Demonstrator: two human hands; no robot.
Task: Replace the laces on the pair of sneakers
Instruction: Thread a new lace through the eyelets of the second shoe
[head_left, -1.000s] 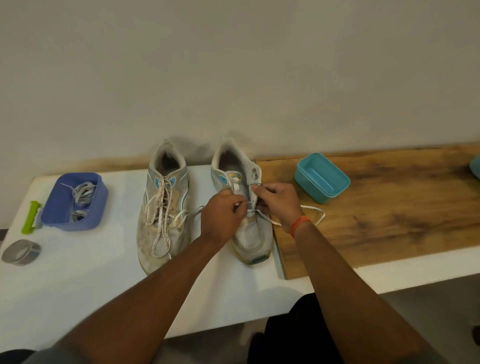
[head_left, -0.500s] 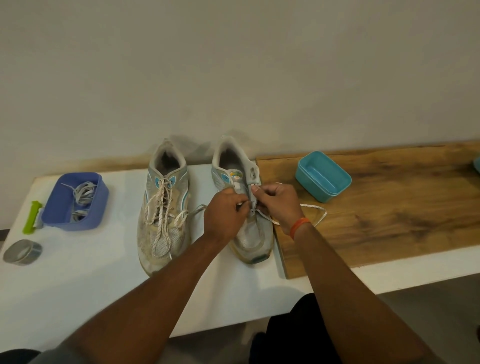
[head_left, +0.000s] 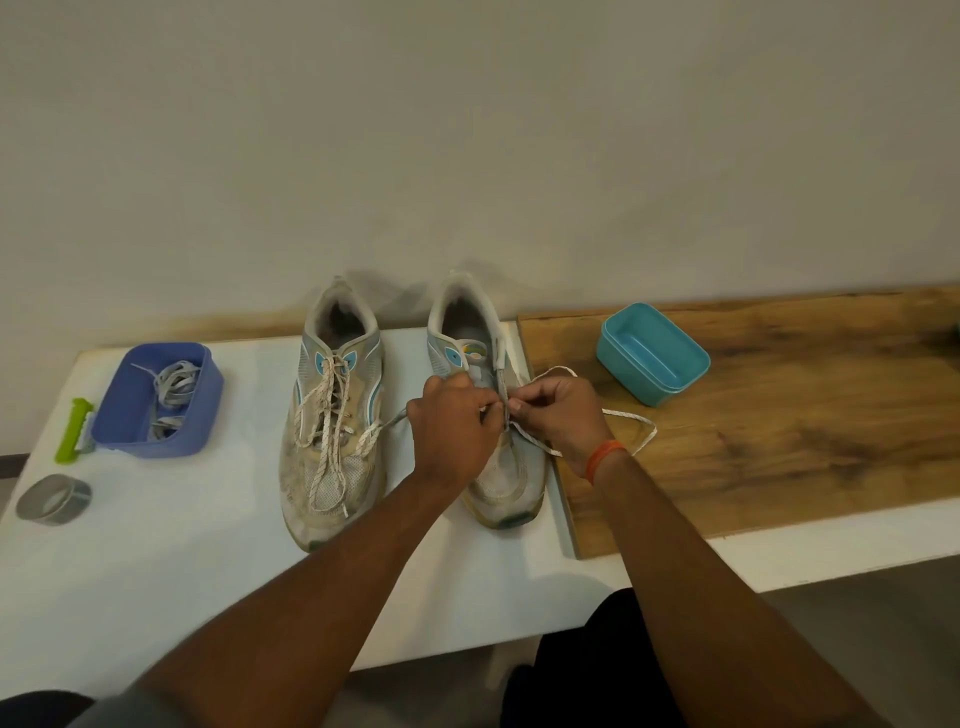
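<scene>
Both hands together over the right shoe (head_left: 498, 457) on the table (head_left: 156, 561): left hand (head_left: 452, 431) and right hand (head_left: 561, 415) pinch its lace (head_left: 631, 423) at the eyelets. Risk: a hard tug snags the lace or drags the shoe; slack loop could knot.

We reach both bare forearms forward from the bottom of the view, angled inward so that our hands meet just beside each other. Our left hand (head_left: 454, 423) lies knuckles up, its fingers curled down and inward in a pinching grip. Our right hand (head_left: 563, 415) faces it, fingers bent, thumb and fingertips (head_left: 514, 413) pressed together in a pinch of their own. An orange band (head_left: 602, 457) circles our right wrist. The fingertips of the two hands are almost touching.
</scene>
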